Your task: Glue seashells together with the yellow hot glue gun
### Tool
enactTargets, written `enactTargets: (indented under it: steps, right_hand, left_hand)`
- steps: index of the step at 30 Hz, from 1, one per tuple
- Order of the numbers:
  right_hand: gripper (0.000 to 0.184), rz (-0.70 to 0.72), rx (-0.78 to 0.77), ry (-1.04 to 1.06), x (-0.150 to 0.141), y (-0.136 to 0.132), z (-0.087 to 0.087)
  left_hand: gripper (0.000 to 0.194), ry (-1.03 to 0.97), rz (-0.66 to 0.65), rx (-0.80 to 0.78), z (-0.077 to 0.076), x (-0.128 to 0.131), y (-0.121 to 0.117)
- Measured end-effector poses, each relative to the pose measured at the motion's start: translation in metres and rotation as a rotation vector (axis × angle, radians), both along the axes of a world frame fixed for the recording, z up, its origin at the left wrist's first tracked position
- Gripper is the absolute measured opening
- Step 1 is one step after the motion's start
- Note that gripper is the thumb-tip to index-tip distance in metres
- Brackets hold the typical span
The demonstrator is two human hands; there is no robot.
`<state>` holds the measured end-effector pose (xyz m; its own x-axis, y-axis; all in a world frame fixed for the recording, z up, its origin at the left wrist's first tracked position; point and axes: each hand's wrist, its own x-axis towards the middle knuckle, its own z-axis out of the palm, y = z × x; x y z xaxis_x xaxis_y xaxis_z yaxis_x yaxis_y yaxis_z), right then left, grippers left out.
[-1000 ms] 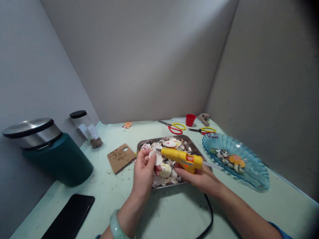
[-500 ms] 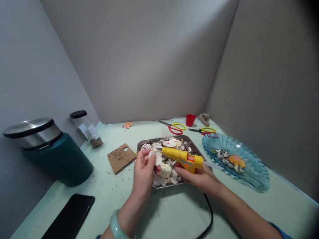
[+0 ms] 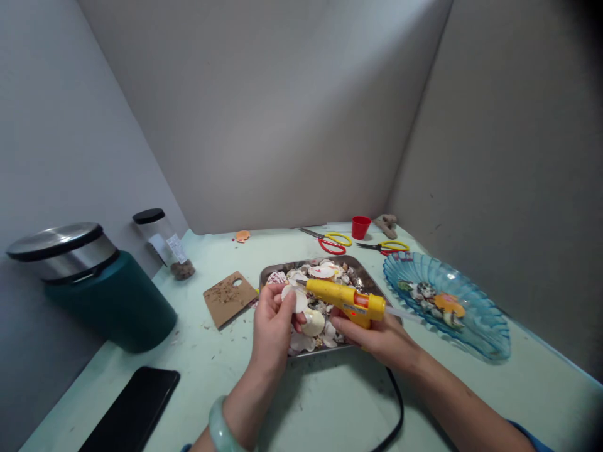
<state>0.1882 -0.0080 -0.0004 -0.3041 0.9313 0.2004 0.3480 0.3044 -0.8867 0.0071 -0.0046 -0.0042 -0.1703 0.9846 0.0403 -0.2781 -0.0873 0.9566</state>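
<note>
- Table (image 3: 320,408): pale green, with dark crumbs scattered around the brown board (image 3: 228,301).
- Jug (image 3: 108,301): teal with a metal top, at the left; no brand or writing can be made out on this side.
- Dish (image 3: 487,314): blue, scalloped, at the right. An orange piece and a row of small shells lie in it; whether these are joined is too small to tell.
- Tray (image 3: 362,274): metal, in the middle, well filled with loose shells, so plenty of material seems left to use.
- Phone (image 3: 132,408): black, at the near left, its screen dark and without text.
- Right hand (image 3: 377,333): fingers wrapped around the grip of the glue gun; whether the trigger is pressed cannot be told.
- Left hand (image 3: 273,323): thumb and fingers pinch a white shell (image 3: 296,300) above the tray.
- Glue gun (image 3: 336,294): yellow, its nozzle at the shell's upper edge; contact is unclear. Gluing looks under way on this shell, judging by the nozzle's place, but no fresh bead can be made out.
- Jar (image 3: 162,242): clear, black-lidded; its white label carries print too small to read.
- Sticker (image 3: 353,309) on the glue gun: tiny lettering, illegible, with a red mark beside it.
</note>
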Motion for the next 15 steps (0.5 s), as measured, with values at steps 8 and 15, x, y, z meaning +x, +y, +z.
enactTargets:
  steps: [8,15]
  right_hand:
    - [0.015,0.005,-0.033,0.008,0.0003,0.0002,0.0001]
    - [0.015,-0.002,-0.002,0.012,-0.0006,-0.0001,0.0005]
  left_hand:
    - [0.032,0.012,-0.008,0.017,-0.0023,0.0005,0.0007]
    - [0.032,0.017,-0.011,0.001,0.0014,0.0,-0.0001]
